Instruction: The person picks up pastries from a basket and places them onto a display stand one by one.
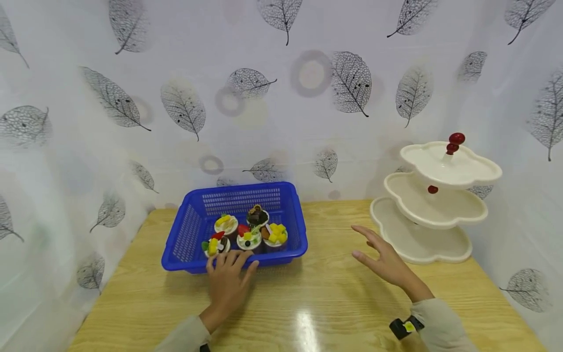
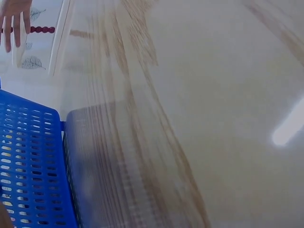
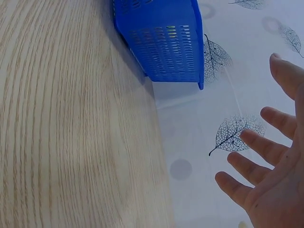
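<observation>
Over the front rim of a blue plastic basket (image 1: 180, 264) lies my left hand (image 1: 228, 283), its fingers spread and its fingertips at the rim. Just beyond them is a small cupcake (image 1: 215, 247) topped with fruit. Several other decorated cupcakes (image 1: 274, 234) stand upright together inside the basket. In the left wrist view, the basket's perforated side (image 2: 33, 166) fills the lower left, and little of that hand shows. My right hand (image 1: 387, 259) hovers over the table in front of a tiered stand, palm turned inward; its fingers (image 3: 261, 147) are extended and hold nothing.
A white three-tier stand (image 1: 422, 239) with scalloped trays and red bead-like knobs occupies the right of the wooden table (image 1: 334, 303). Behind the table hangs a white curtain (image 1: 272, 132) printed with dark leaves. It also runs along both sides.
</observation>
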Action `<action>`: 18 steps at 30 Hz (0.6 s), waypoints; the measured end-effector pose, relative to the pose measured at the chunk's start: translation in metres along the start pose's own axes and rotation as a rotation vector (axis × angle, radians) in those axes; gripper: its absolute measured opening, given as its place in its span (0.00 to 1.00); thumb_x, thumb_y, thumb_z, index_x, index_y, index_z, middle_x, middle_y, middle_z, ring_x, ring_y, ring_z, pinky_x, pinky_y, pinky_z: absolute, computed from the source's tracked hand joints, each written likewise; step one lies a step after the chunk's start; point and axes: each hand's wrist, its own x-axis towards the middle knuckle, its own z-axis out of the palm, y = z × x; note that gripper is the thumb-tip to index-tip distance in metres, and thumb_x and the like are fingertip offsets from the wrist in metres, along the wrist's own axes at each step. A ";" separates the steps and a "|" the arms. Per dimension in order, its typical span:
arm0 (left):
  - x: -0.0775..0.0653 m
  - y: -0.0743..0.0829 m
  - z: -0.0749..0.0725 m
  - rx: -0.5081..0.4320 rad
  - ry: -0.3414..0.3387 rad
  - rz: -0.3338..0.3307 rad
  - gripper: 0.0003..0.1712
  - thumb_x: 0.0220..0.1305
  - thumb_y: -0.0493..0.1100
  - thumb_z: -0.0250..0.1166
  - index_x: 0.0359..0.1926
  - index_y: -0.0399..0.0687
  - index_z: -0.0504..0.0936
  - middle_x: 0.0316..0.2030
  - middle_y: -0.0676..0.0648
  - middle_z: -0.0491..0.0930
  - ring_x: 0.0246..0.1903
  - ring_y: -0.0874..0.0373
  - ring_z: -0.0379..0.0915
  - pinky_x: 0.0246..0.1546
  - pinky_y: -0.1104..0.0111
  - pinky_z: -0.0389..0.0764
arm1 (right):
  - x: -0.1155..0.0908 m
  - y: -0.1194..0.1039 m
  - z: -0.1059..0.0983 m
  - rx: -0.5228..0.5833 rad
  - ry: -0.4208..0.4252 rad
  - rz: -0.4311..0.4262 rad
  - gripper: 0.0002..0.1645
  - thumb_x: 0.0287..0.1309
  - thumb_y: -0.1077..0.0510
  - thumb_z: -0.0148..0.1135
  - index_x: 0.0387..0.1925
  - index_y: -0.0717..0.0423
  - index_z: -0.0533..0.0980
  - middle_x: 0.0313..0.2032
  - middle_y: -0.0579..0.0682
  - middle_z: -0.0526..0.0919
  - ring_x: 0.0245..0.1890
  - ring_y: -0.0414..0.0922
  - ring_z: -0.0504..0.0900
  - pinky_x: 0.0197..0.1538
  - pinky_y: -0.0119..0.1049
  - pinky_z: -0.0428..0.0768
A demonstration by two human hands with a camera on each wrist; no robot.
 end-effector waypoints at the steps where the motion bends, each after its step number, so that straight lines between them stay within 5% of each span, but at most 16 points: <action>1: 0.000 0.003 0.001 -0.004 -0.006 0.002 0.18 0.62 0.60 0.60 0.43 0.56 0.84 0.40 0.49 0.80 0.44 0.47 0.70 0.53 0.42 0.56 | 0.000 0.001 0.000 0.000 0.004 0.002 0.38 0.64 0.57 0.59 0.71 0.51 0.57 0.69 0.59 0.60 0.67 0.60 0.60 0.60 0.60 0.65; 18: 0.009 0.095 0.031 -0.044 -0.205 0.015 0.18 0.70 0.60 0.51 0.51 0.63 0.80 0.44 0.54 0.76 0.50 0.51 0.67 0.58 0.47 0.55 | -0.009 0.001 -0.007 -0.025 0.084 0.021 0.39 0.63 0.60 0.60 0.71 0.56 0.56 0.68 0.60 0.62 0.66 0.61 0.61 0.58 0.57 0.66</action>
